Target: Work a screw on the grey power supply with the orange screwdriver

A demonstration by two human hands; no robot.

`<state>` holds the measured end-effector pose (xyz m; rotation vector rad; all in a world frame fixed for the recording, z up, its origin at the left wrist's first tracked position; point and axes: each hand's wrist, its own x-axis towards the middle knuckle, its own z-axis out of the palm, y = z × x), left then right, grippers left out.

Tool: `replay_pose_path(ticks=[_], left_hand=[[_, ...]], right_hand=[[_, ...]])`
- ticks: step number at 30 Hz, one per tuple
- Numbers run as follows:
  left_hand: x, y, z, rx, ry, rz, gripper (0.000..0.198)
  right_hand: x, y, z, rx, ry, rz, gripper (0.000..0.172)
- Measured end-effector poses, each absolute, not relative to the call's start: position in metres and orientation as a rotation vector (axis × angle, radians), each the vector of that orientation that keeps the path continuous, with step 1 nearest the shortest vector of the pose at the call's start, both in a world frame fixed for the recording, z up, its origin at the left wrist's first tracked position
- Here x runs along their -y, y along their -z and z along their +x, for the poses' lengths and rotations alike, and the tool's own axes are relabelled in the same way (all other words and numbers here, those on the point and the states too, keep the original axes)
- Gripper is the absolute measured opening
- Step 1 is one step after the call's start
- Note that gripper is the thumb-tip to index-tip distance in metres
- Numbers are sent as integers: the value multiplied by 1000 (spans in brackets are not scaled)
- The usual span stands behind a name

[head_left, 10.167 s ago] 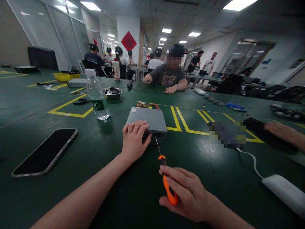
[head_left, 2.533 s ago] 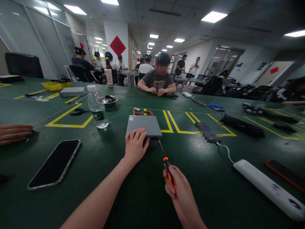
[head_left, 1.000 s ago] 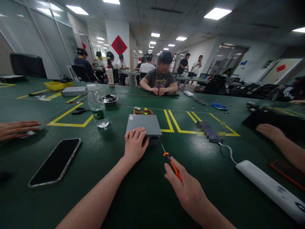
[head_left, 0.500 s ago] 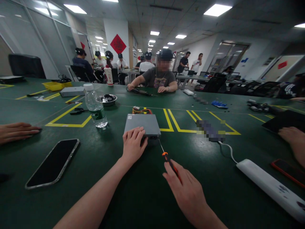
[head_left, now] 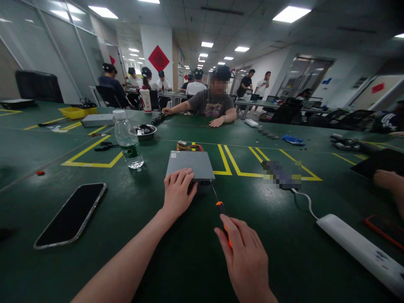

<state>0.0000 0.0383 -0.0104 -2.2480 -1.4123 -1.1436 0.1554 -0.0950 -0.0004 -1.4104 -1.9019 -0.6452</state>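
Observation:
A grey metal power supply unit (head_left: 190,162) lies flat on the green table in front of me, its bundle of coloured wires (head_left: 190,146) at the far side. My left hand (head_left: 178,189) grips its near left corner, fingers over the top and thumb at the near face. In my right hand (head_left: 244,248) is a screwdriver (head_left: 220,208) with an orange and black handle, partly hidden by my fingers. Its thin shaft points at the unit's near right corner; whether the tip sits in a screw is too small to tell.
A water bottle (head_left: 128,143) and a metal bowl (head_left: 145,132) stand left of the unit. A phone (head_left: 72,214) lies at the left, a white power strip (head_left: 360,252) at the right. Across the table sits a person (head_left: 211,103); another person's hand (head_left: 389,183) is at the right edge.
My right hand has turned and shifted slightly on the screwdriver handle. A co-worker's hand at the left has left the view. The person opposite has moved a dark object leftward.

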Motion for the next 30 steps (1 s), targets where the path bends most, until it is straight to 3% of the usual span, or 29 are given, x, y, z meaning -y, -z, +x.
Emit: replay_pose_path(ticks=[5,12,23,30], left_hand=[[-38,9,0,1427,1137,-2252,21],[-38,9,-1,1428,1130,-2259,20],[-38,8,0,1431,1133,-2262,20],[-38,9,0,1435,1136,-2256,20]], right_hand=[[95,3,152,1931,544,-1406,26],[93,8,157,1823,569,-1375,18],[93,3,154,1817,549,-1411,18],[92,3,154,1824,495,-1433,27]])
